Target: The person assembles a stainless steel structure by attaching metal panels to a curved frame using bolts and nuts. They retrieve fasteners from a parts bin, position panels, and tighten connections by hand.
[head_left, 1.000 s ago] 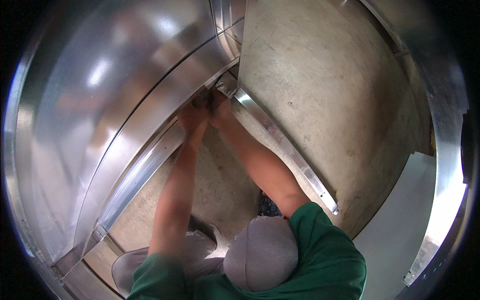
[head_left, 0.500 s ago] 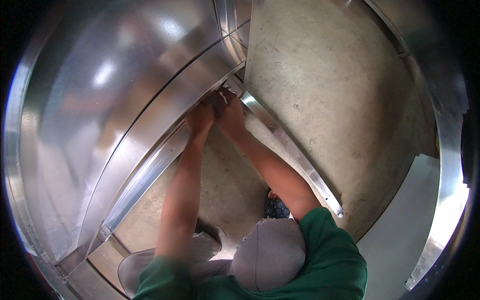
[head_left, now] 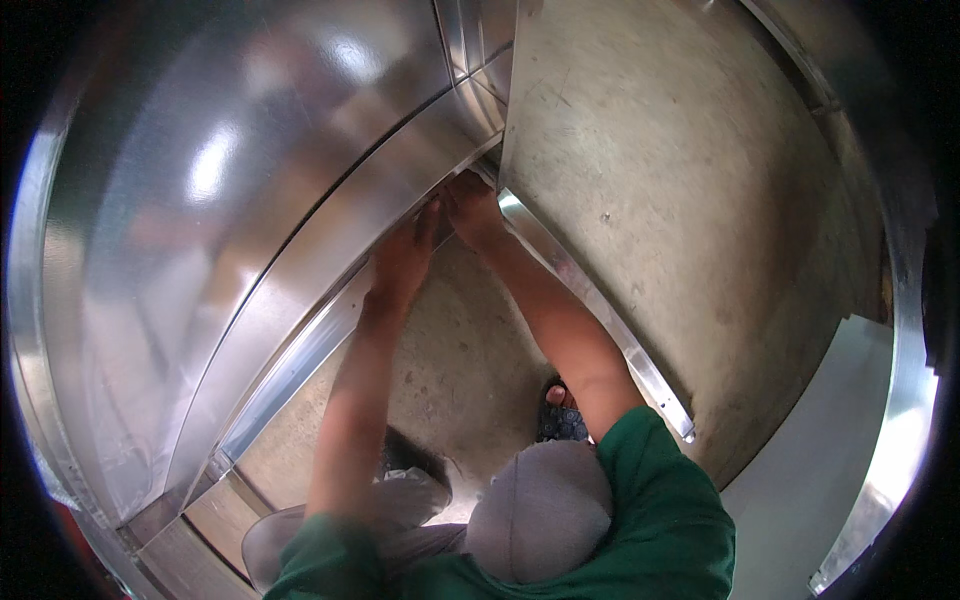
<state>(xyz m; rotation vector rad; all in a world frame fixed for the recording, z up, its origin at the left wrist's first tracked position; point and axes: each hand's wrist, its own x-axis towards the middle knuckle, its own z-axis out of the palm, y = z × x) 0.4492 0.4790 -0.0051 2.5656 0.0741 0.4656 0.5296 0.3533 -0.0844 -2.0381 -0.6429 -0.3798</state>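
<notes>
My left hand reaches along the lower edge of a large shiny metal panel, its fingers stretched forward against a metal frame rail. Just beyond it, my right hand is at the corner where that rail meets a second metal strip. The fingertips of my right hand are tucked under the panel's lip and hidden, so what they touch or hold does not show.
The strip runs from the corner back toward the right, low over the concrete floor. A pale flat sheet lies at the right beside a curved bright metal edge. My sandalled foot is between my arms and the strip.
My hands were close together at the corner, with a small white thing at the fingers; they have moved slightly apart. The white thing no longer shows. The view has shifted a little.
</notes>
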